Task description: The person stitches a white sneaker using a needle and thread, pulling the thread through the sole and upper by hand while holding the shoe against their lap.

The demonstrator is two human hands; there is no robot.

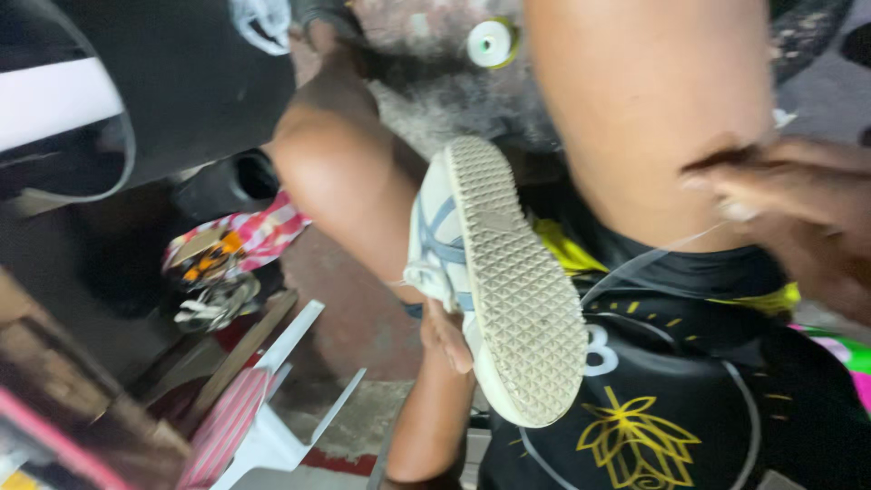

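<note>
Right hand [789, 204] sat closest to the lens, blurred, at the rt edge against the bare thigh [644, 109]. Its fingertips looked pinched together on a thin pale thread [653, 259]. The thread ran taut, down and left across the black shirt [689, 381] toward the sneaker [517, 299].

The sneaker was white w/ blue stripes and sat mid-frame btwn the knees, over the lap. It was tipped so its studded pale sole faced the camera, toe low and heel up.

Left hand [446, 338] came up from below on a raised forearm. Fingers curled onto the upper's side by the laces, gripping the shoe from the left and propping it.

Progress, as a judgement: thread was through and drawn tight, so some stitching at the shoe's edge seemed underway. Where the thread entered was hidden behind the sole, so no telling how much seam was done or left. No needle visible.

Pose: rt wrist pulled out and away from the shoe, left arm bent and steady under it.

Around: round spool w/ yellow-green rim [492, 43] on the ground ahead, pink checked cloth [268, 231] and white plastic chair [281, 390] off to the left.
</note>
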